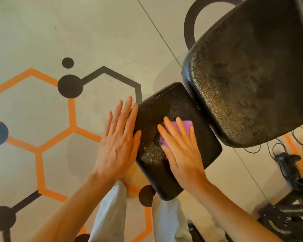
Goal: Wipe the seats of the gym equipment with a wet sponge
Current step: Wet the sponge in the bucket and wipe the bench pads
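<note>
The right hand [180, 147] lies flat, fingers straight and slightly spread, pressing a purple rectangular sponge [185, 126] onto the small black textured vinyl seat pad [164, 109]. The sponge sits near the middle of that pad, its far edge poking out beyond the fingertips toward one o'clock, so the palm's weight seems meant to drive the wet face into the grained surface.

The left hand [120, 138] is also flat and holds nothing, fingers together; it rests against the pad's nine o'clock edge, thumb lying on the vinyl, most likely to brace the seat against the push of the wipe.

A few pale crumbs and a dark damp patch lie on the pad at about seven o'clock from the sponge, which suggests this seat is only partly done. The larger black vinyl backrest cushion [252, 75], at one o'clock from the seat, looks dull and smudged, probably not yet wiped.

Below, the grey floor with orange and black hexagon markings [42, 119] shows. I can read no brand, label or writing anywhere.
</note>
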Available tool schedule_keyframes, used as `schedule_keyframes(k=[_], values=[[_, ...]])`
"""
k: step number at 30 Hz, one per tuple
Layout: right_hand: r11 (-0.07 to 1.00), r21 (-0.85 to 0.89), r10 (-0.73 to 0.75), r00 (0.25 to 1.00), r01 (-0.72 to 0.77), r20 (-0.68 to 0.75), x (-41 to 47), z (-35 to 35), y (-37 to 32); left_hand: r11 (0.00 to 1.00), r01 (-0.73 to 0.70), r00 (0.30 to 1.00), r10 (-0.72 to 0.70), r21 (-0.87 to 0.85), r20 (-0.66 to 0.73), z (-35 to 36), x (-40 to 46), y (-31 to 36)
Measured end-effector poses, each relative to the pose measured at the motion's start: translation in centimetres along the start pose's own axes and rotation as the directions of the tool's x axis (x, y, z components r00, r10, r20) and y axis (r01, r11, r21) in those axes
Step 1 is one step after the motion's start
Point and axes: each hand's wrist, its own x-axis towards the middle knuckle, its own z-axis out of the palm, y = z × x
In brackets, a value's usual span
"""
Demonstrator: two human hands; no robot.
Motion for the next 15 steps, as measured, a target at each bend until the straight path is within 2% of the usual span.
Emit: schedule_keyframes(k=[2, 4, 6, 10, 12, 15], values=[[1.000, -0.022, -0.009, 1.000, 0.008, -0.016, 5.1, -0.2, -0.2, 0.990, 0.107, 0.993, -0.110, -0.090, -0.035, 0.2, -1.2, -0.3], [0.999, -0.025, 0.017, 0.997, -0.019, -0.082, 9.7, -0.3, -0.9, 0.978, 0.145, 0.987, -0.153, -0.149, -0.046, 0.6, -1.9, -0.6], [0.999, -0.008, 0.030, 0.995, -0.031, -0.092, 9.1, 0.2, -1.4, 0.975, 0.140, 0.987, -0.150, -0.175, -0.047, 1.1, -2.1, -0.6], [0.997, -0.024, -0.075, 0.997, 0.076, 0.011, -0.8, 0.2, -1.1, 0.970, 0.130, 0.989, -0.141, -0.207, -0.039, 1.4, -2.3, -0.8], [0.994, -0.022, -0.106, 0.994, 0.107, 0.022, 0.6, 0.1, -0.9, 0.967, 0.121, 0.988, -0.139, -0.223, -0.069, 1.6, -2.2, -0.8], [0.994, -0.017, -0.107, 0.994, 0.106, -0.023, 8.2, 0.3, -2.6, 0.960, 0.106, 0.984, -0.138, -0.257, -0.109, 2.0, -2.0, -0.6]])
